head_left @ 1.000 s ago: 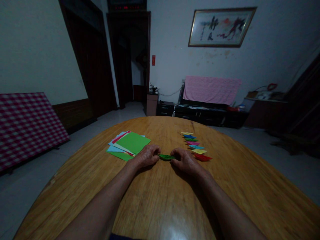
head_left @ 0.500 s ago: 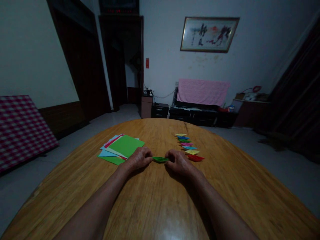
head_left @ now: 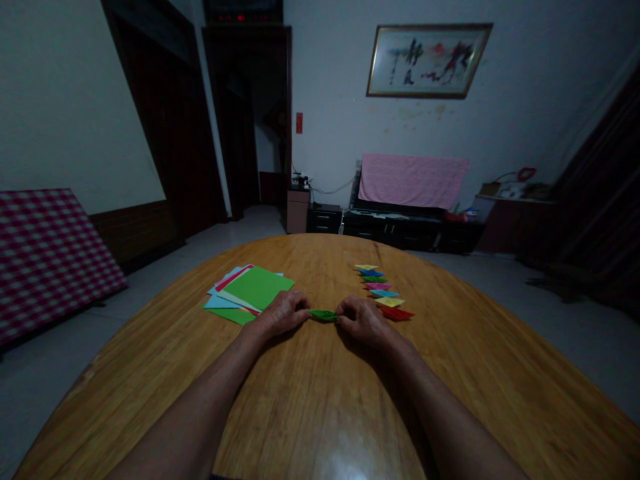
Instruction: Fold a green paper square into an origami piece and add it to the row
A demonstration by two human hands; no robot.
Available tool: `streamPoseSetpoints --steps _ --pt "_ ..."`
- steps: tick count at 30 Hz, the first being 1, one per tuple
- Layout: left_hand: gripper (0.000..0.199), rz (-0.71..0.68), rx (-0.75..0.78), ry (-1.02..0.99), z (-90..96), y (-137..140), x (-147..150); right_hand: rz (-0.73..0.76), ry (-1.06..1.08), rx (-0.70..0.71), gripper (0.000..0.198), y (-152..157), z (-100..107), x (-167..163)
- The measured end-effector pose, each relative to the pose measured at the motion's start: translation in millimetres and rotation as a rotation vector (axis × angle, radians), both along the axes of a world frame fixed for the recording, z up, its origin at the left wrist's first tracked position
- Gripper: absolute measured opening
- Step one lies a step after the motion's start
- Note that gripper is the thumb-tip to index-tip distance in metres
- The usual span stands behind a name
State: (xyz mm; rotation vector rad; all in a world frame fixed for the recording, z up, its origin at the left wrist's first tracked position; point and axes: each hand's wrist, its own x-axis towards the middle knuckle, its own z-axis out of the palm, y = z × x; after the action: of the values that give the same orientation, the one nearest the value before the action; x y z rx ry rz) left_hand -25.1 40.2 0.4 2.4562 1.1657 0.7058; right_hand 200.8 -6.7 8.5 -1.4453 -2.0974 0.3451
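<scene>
A small green folded paper boat [head_left: 324, 315] sits low over the wooden table [head_left: 300, 400], between my two hands. My left hand [head_left: 287, 311] pinches its left tip, fingers closed. At the opposite tip, my right hand [head_left: 363, 320] grips it between thumb and fingers. Just right of my right hand lies a red folded paper boat [head_left: 397, 313], the nearest in a row of several small folded boats in different colours. Beside my left hand is a loose stack of coloured paper sheets [head_left: 257, 288], a green one on top.
The round table's far edge curves ahead. Behind it stand a low black cabinet [head_left: 390, 229] and a pink cloth [head_left: 413, 180] draped over a flat object. A red checked panel [head_left: 50, 260] leans at the left, near a dark doorway [head_left: 245, 120].
The whole view has shifted slightly, with things appearing a little further right and up. Both hands keep their hold on the green paper boat, in nearly the same pose.
</scene>
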Motion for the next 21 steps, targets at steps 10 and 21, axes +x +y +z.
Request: streamPoseSetpoints --steps 10,21 --pt "0.015 -0.058 0.036 -0.053 -2.9 -1 4 0.008 -0.012 0.021 0.012 2 -3 0" --pt "0.016 -0.067 0.040 0.001 -3.9 -2 12 0.011 -0.025 0.024 0.014 2 -2 -1"
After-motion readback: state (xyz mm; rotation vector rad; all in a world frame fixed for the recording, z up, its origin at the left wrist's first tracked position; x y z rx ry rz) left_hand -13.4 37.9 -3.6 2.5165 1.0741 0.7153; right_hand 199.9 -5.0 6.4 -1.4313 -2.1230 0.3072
